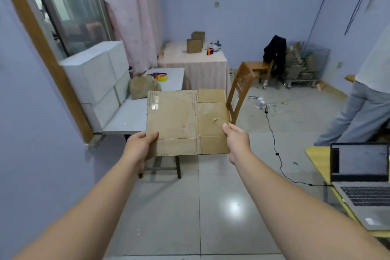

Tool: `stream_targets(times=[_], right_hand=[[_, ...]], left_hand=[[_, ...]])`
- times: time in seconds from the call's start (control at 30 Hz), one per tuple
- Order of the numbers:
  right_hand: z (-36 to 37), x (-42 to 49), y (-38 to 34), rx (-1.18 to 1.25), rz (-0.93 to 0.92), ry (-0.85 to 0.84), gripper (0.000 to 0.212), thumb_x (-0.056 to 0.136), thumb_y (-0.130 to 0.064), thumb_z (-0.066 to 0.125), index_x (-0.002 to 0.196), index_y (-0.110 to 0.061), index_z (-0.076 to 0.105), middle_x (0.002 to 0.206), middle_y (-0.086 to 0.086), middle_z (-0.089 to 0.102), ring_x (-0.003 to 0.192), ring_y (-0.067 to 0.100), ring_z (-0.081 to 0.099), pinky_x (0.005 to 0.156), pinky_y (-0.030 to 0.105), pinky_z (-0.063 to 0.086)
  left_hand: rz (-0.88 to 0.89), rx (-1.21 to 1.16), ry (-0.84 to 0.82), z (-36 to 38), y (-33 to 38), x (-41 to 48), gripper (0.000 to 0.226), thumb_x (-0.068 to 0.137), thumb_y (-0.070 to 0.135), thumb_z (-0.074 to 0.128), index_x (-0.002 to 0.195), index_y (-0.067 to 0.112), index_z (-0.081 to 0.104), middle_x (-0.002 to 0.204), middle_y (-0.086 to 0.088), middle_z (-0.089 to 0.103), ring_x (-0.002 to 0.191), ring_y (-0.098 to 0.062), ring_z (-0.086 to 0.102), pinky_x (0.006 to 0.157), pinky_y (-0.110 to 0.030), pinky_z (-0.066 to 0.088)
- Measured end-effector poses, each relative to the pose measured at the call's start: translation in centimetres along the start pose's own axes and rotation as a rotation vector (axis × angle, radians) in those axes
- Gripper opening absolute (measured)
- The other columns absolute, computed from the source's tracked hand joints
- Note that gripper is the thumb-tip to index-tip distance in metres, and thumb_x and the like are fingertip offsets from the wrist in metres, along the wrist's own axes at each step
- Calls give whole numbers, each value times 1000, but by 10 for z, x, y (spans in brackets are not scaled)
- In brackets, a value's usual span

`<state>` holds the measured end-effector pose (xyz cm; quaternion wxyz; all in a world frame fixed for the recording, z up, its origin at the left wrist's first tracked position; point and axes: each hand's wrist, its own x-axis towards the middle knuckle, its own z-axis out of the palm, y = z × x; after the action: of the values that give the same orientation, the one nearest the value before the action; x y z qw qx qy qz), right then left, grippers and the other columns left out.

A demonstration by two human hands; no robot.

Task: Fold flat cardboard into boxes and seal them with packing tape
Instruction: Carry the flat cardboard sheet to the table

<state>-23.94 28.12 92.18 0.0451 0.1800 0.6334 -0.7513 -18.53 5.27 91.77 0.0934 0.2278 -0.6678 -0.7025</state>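
A flat brown cardboard sheet, creased and with old tape near its far left corner, is held up in front of me over the floor. My left hand grips its near left edge, thumb on top. My right hand grips its right edge, thumb on top. A yellow roll of packing tape with an orange and blue dispenser lies on the white table beyond the sheet. Two folded cardboard boxes stand on the covered table at the back.
White foam boxes are stacked on the table's left. A wooden chair stands to the right of the sheet. A person stands at the far right. A laptop sits on a yellow desk. A black cable crosses the floor.
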Motion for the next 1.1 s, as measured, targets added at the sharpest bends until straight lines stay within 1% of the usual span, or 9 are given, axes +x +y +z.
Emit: stream_targets(times=[0.1, 0.23, 0.37, 0.47, 0.63, 0.77, 0.87, 1.03, 1.1], right_hand=[[3, -2, -27, -1, -63, -22, 38, 94, -29, 58, 131, -20, 55, 130, 0, 56, 117, 23, 51, 105, 42, 39], [1, -2, -54, 20, -123, -66, 37, 96, -25, 56, 132, -16, 54, 120, 0, 58, 100, 17, 49, 87, 31, 41], [-1, 5, -74, 25, -174, -72, 38, 95, -23, 57, 132, -14, 55, 129, 2, 57, 118, 22, 51, 97, 34, 40], [-4, 14, -82, 9, -208, -78, 39, 95, -22, 58, 132, -13, 55, 134, 4, 55, 124, 24, 49, 102, 34, 37], [-10, 38, -92, -9, -202, -50, 38, 95, -22, 58, 131, -14, 55, 134, 4, 55, 125, 26, 48, 108, 39, 37], [-6, 62, -96, -14, -167, -31, 36, 94, -22, 59, 129, -16, 57, 132, 5, 57, 123, 26, 50, 108, 47, 38], [2, 79, -97, -23, -149, -28, 36, 94, -21, 59, 129, -15, 57, 132, 4, 57, 123, 25, 50, 109, 46, 37], [31, 108, -98, -27, -155, -2, 36, 94, -19, 59, 129, -13, 57, 132, 5, 57, 122, 24, 52, 108, 44, 38], [45, 118, -99, -32, -157, 12, 36, 94, -18, 58, 130, -12, 56, 132, 5, 57, 122, 24, 51, 108, 43, 38]], left_hand=[[55, -32, 13, 8, 27, -9, 9, 92, 20, 60, 85, 20, 65, 89, 0, 67, 75, -15, 60, 68, -30, 48], [115, -62, 43, 18, 57, -20, 5, 93, 16, 58, 91, 20, 61, 84, 2, 64, 72, -12, 58, 58, -26, 44], [187, -39, 25, 27, 77, -18, 11, 94, 16, 57, 86, 20, 61, 82, 2, 64, 70, -11, 58, 56, -24, 44], [214, -31, 9, 34, 81, -10, 12, 95, 17, 56, 86, 19, 63, 78, 3, 64, 65, -9, 57, 49, -18, 44], [203, -67, -27, 52, 79, 15, 8, 93, 16, 58, 91, 16, 66, 74, 6, 67, 64, -6, 60, 51, -18, 46], [178, -74, -54, 64, 76, 43, 14, 94, 18, 58, 103, 13, 66, 94, -4, 70, 82, -16, 65, 65, -27, 50], [160, -64, -68, 67, 69, 69, 22, 94, 19, 57, 112, 9, 65, 104, -7, 69, 92, -21, 65, 74, -32, 52], [126, -115, -79, 67, 69, 119, 24, 94, 17, 57, 115, 9, 64, 105, -8, 68, 96, -23, 64, 87, -39, 51], [116, -130, -81, 64, 68, 143, 24, 94, 16, 57, 116, 9, 64, 106, -9, 68, 97, -25, 63, 85, -38, 52]])
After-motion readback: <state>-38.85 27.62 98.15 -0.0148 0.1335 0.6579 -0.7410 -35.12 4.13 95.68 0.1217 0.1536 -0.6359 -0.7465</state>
